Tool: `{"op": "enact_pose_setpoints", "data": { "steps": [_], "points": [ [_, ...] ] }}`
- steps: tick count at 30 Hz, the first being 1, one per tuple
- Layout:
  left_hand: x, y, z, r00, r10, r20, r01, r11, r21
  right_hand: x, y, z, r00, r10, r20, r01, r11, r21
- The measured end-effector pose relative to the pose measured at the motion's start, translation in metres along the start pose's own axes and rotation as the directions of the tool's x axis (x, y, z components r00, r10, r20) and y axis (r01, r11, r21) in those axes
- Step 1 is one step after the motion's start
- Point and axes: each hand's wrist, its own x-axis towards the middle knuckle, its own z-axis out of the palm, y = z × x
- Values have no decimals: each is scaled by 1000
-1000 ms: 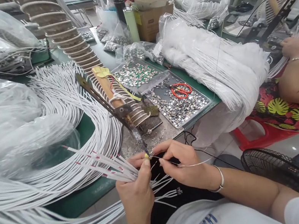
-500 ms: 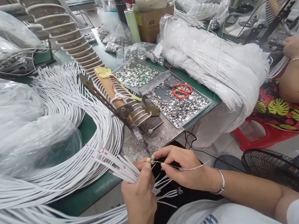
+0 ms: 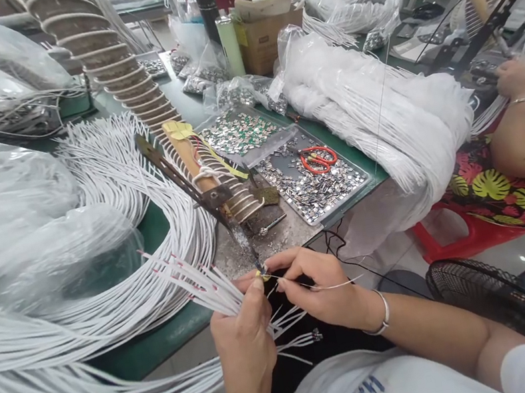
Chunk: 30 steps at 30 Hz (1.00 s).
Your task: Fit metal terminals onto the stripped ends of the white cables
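White cables [image 3: 192,290] fan out left of the left hand [image 3: 245,345], each banded red near its end. Yellow tip on the left thumb [image 3: 258,277]. Silver wire [image 3: 329,286] runs right from the right hand [image 3: 322,291]; silver bangle [image 3: 383,314] at that wrist. Beyond the fingers: green table [image 3: 150,226], grey plate [image 3: 275,241], tray [image 3: 311,184] of silver-and-green chips, red scissors [image 3: 317,158]. Far right of the fingers, black cloth [image 3: 494,186] with a yellow and red leaf print. Black fan [image 3: 509,302] lower right.

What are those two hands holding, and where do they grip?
Left hand grips a bundle of white cables near their ends; right hand pinches a thin wire.
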Motion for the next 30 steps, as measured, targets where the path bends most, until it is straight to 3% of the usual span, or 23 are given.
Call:
{"op": "enact_pose_setpoints", "data": {
  "steps": [17, 24, 30],
  "points": [
    [2, 3, 2, 998, 68, -12, -68, 998, 2, 5, 3, 1, 999, -40, -27, 41, 999, 27],
    [5, -16, -6, 1000, 3, -18, -3, 1000, -7, -5, 13, 4, 1000, 8, 24, -8, 999, 37],
    [-2, -19, -15, 1000, -30, 8, 30, 999, 31, -10, 11, -1, 995, 46, 83, -49, 998, 33]
  ]
}}
